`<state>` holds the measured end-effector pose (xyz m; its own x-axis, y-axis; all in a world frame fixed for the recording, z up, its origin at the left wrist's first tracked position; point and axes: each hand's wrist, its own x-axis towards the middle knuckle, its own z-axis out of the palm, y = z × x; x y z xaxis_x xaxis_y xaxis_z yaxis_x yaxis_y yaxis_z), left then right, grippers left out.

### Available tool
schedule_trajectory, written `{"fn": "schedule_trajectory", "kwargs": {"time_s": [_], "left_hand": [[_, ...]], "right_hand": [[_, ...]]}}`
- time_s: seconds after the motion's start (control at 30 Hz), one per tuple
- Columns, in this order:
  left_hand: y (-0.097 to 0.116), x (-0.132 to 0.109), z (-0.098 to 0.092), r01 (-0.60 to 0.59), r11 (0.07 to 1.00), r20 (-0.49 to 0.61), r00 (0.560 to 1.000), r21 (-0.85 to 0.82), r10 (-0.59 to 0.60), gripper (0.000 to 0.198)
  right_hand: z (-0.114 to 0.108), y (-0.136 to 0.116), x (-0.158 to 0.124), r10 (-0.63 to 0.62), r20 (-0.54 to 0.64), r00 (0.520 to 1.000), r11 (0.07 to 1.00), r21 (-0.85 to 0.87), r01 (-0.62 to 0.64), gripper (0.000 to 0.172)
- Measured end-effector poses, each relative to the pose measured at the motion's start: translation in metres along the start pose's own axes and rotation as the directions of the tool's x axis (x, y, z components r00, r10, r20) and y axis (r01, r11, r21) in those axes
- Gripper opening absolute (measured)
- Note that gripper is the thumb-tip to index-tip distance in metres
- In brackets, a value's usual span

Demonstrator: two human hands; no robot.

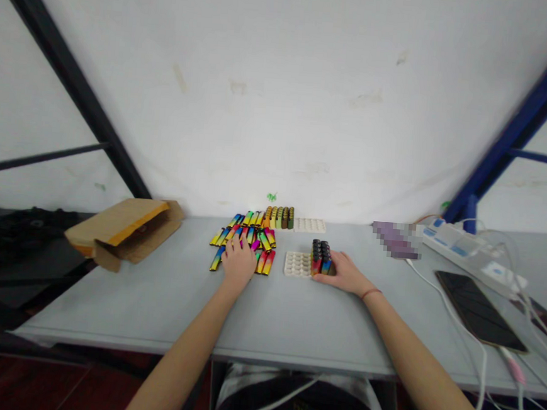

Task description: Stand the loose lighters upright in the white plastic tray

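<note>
My left hand (239,259) lies over a loose pile of shiny rainbow-coloured tubes (266,262), lighter-like in shape, with its fingers spread and touching them. Whether a tube is under the fingertips is hidden. To the right, my right hand (345,274) curves round the right end of a white tray (297,264) with round pockets, thumb in front. Several black-topped coloured tubes (321,254) stand upright at that end, against this hand. The left part of the tray shows bare pockets.
Behind the pile stands a block of gold-topped tubes (279,217), beside a second white tray (310,225). An open cardboard box (124,228) lies at the left. At the right are a blurred purple item (396,240), a power strip (475,255), a dark phone (480,310) and white cables.
</note>
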<state>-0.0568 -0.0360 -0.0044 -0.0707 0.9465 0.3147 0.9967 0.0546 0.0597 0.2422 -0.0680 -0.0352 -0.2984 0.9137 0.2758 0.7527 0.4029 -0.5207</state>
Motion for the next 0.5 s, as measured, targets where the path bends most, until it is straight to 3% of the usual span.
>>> {"fn": "schedule_trajectory", "kwargs": {"time_s": [0.2,0.37,0.43,0.5], "left_hand": [[-0.017,-0.006,-0.007,0.000,1.000,0.065,0.998,-0.020,0.001,0.050],[-0.039,0.007,-0.004,0.003,0.994,0.104,0.995,-0.108,0.009,0.050],[-0.055,0.012,-0.004,-0.099,0.982,0.058,0.992,-0.163,0.110,0.050],[-0.074,0.013,-0.006,-0.284,0.933,0.058,0.951,-0.220,0.303,0.051]], "right_hand": [[0.000,-0.001,0.000,0.005,0.000,1.000,1.000,0.002,-0.005,0.055],[0.000,0.000,0.001,-0.006,-0.002,1.000,1.000,0.003,0.006,0.053],[0.000,0.000,0.001,-0.007,0.002,1.000,1.000,-0.002,0.007,0.053],[0.000,0.000,0.001,-0.007,0.005,1.000,1.000,-0.005,0.007,0.053]]}}
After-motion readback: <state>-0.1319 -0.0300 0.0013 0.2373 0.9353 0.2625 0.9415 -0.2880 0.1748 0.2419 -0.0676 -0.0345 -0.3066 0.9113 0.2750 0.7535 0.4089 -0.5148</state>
